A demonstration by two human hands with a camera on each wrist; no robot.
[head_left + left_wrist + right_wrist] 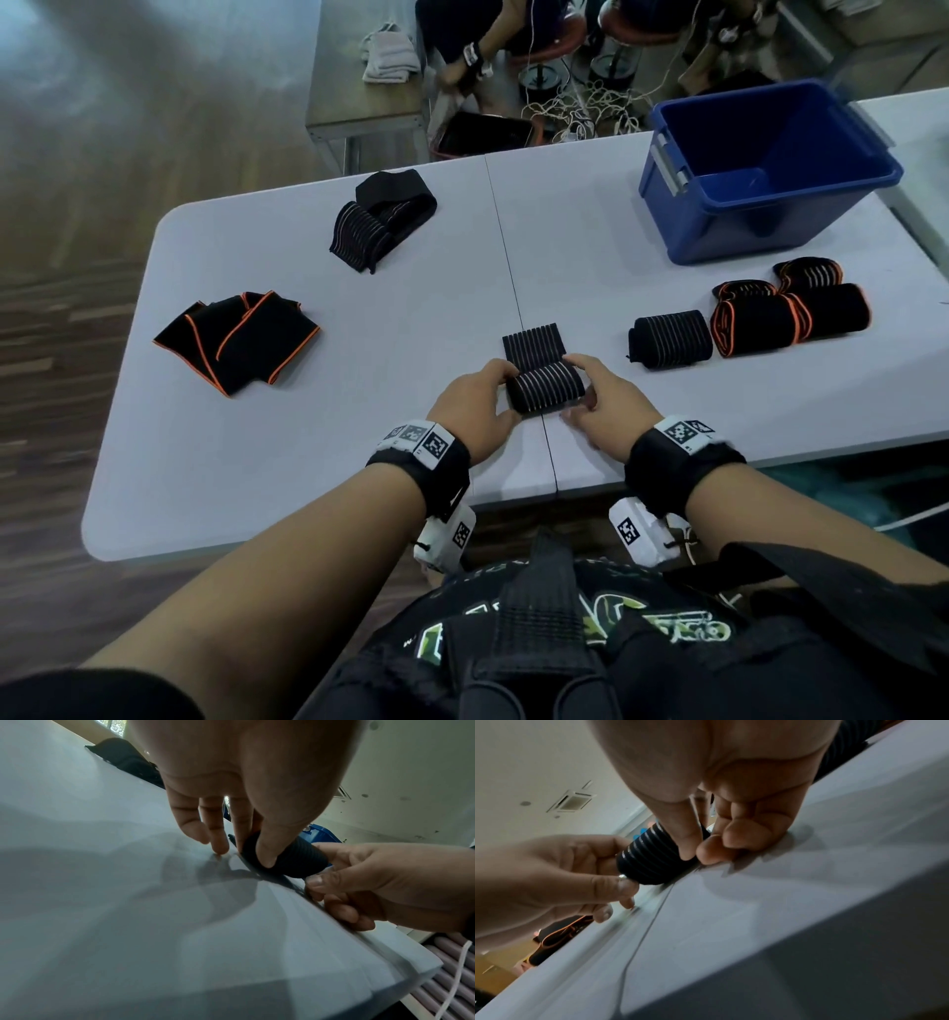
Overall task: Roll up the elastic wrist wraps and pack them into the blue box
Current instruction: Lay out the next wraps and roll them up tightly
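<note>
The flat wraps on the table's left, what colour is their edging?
Orange edging on black flat wraps, clearest in the head view.

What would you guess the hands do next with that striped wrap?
Probably keep rolling it away from the person: the left hand and right hand pinch the ends of the wrap, and a flat tail still lies unrolled on the table. The box can wait.

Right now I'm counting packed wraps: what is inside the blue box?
The blue box shows only its bare blue floor; no wraps are visible. Its near wall hides the nearest strip of floor.
</note>
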